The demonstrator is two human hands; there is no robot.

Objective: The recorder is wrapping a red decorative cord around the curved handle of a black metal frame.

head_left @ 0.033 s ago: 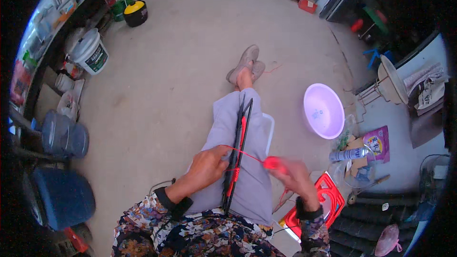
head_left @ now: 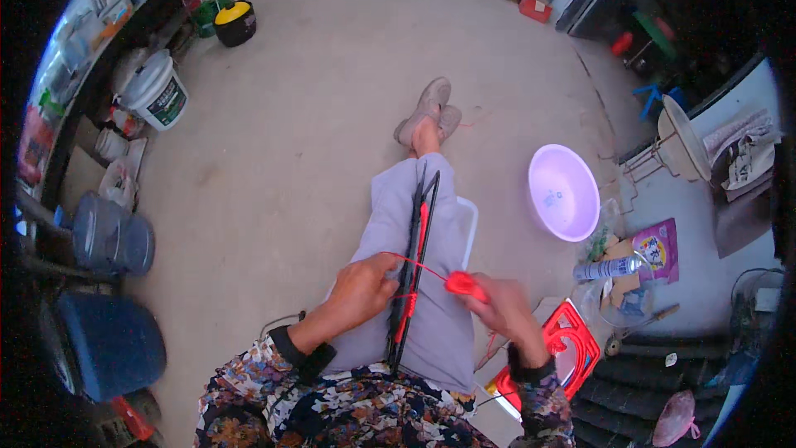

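Observation:
A long, narrow black frame (head_left: pixel 423 236) lies lengthwise over my lap, with red cord (head_left: pixel 409 307) wound around parts of it. My left hand (head_left: pixel 365 289) is closed beside the frame's left side, its fingers pinching the red cord. From there a taut strand (head_left: pixel 424 266) crosses over the frame to the right. My right hand (head_left: pixel 497 305), somewhat blurred, is closed on a red cord bundle (head_left: pixel 466 285) just right of the frame. The fingertips under the bundle are partly hidden.
A purple basin (head_left: pixel 564 193) stands on the floor to the right, near a spray can (head_left: pixel 609 269). By my right forearm is a red plastic stool (head_left: pixel 572 348). Buckets (head_left: pixel 157 95) and a blue bin (head_left: pixel 112 344) line the left side.
My right hand has moved a little to the left with the red cord bundle, closer to the black frame. My left hand and the frame have stayed in place.

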